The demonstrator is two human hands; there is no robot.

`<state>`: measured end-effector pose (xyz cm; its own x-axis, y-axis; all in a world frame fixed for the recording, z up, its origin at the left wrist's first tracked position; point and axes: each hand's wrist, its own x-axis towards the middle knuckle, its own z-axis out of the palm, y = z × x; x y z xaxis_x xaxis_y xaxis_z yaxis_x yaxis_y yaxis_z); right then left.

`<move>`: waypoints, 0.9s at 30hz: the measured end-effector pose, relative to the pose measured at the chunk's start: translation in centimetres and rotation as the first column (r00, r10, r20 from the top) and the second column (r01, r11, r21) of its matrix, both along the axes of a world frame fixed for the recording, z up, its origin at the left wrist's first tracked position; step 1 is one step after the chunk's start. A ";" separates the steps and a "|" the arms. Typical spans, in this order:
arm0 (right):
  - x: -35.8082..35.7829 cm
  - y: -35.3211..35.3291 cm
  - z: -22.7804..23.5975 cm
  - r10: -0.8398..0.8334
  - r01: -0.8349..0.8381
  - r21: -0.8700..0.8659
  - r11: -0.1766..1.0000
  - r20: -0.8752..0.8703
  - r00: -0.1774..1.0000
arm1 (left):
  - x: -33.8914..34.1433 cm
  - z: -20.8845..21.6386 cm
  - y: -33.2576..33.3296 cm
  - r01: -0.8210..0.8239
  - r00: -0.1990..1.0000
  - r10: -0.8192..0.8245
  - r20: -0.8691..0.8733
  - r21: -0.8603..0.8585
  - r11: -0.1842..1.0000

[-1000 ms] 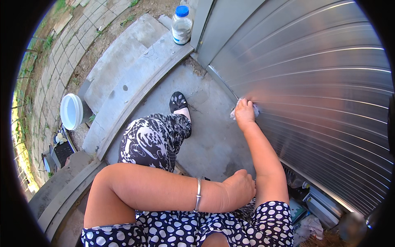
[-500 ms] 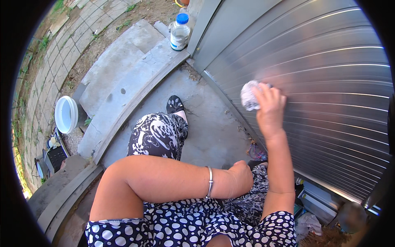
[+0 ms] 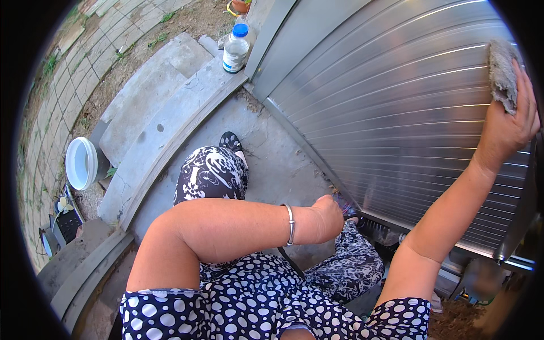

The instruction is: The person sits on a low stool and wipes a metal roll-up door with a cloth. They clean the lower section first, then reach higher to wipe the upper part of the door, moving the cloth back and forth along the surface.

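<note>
A fuzzy grey cleaning cloth [image 3: 501,71] lies against the ribbed metal door [image 3: 391,102], close to its far-right edge. My right hand [image 3: 513,122] is closed on the cloth, arm stretched out to the right. In front of my body, my left forearm is bent across, with a silver bangle near the wrist. My left hand [image 3: 328,220] is curled into a fist over my lap; its fingertips face away, so anything inside is hidden.
A clear bottle [image 3: 236,48] with a blue cap stands on the concrete step [image 3: 170,122] beside the door frame. To the left sits a white bucket [image 3: 82,163]. My patterned trouser leg and dark shoe [image 3: 230,141] are below the step. A metal handle [image 3: 513,226] lines the door's right edge.
My right hand has carried the cloth across the door, up and to the right, from its left part toward the far edge. My left fist stays nearly in place. The view has shifted slightly.
</note>
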<state>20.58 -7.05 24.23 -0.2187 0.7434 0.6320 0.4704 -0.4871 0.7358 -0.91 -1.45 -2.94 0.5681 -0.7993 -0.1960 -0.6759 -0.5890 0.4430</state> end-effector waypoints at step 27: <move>-1.0 6.0 -41.9 -0.451 -0.012 -0.738 0.674 -0.424 0.786 | -3.0 1.4 2.4 0.012 0.998 -0.009 0.063 -0.040 0.999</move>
